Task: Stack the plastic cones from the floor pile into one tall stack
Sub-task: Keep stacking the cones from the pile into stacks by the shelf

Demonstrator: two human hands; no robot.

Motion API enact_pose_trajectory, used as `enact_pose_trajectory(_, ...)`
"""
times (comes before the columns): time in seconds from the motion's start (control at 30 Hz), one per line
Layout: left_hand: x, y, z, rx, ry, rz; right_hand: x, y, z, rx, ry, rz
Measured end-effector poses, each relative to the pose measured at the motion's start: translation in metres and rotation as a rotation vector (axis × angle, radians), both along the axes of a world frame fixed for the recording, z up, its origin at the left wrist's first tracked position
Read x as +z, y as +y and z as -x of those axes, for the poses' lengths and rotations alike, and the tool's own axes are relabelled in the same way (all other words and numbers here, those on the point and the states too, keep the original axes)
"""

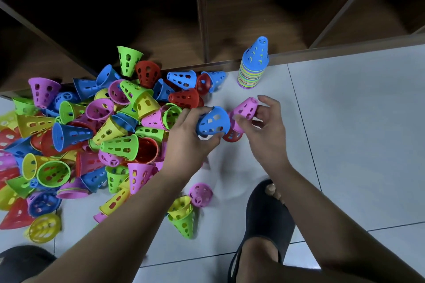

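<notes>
We hold a blue cone (213,121) in our left hand (192,138), fingers curled around its narrow end and flank, its wide rim turned toward three o'clock. Our right hand (264,128) sits just beside it at three o'clock, thumb and fingertips pinching a pink cone (245,108) whose narrow tip points up toward one o'clock; the remaining fingers are loosely spread above it. The two cones nearly touch, rim to rim, and a red cone (232,136) peeks out beneath them at six o'clock; we cannot tell which hand, if either, holds it.

The loose pile (92,126) of red, yellow, green, blue and pink cones spreads across the floor (356,122) at nine o'clock from our hands, reaching the foot of a dark wooden shelf (202,18). The stack (253,64) stands upright at twelve to one o'clock, apart from both hands, topped by a blue cone.

A black slipper (266,218) on our foot sits at six o'clock.
</notes>
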State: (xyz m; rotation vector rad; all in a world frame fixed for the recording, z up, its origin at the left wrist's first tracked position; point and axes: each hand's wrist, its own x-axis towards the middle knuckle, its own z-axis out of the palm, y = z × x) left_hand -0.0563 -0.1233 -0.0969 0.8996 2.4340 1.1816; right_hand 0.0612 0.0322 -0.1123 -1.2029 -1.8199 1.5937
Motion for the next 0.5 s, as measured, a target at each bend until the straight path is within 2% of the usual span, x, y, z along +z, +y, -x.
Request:
enact_pose_trajectory(0.1,-0.004,0.017,0.000,-0.006,0.044,0.010,-0.007,0.002,-0.004,0.091,-0.063,-0.133)
enact_pose_trajectory(0.23,-0.017,0.037,0.003,-0.068,0.048,0.093,-0.025,0.001,-0.012,0.210,-0.145,-0.196)
enact_pose_trajectory(0.5,-0.034,0.032,0.000,-0.206,-0.009,0.183,-0.031,-0.025,-0.037,0.069,-0.145,-0.229)
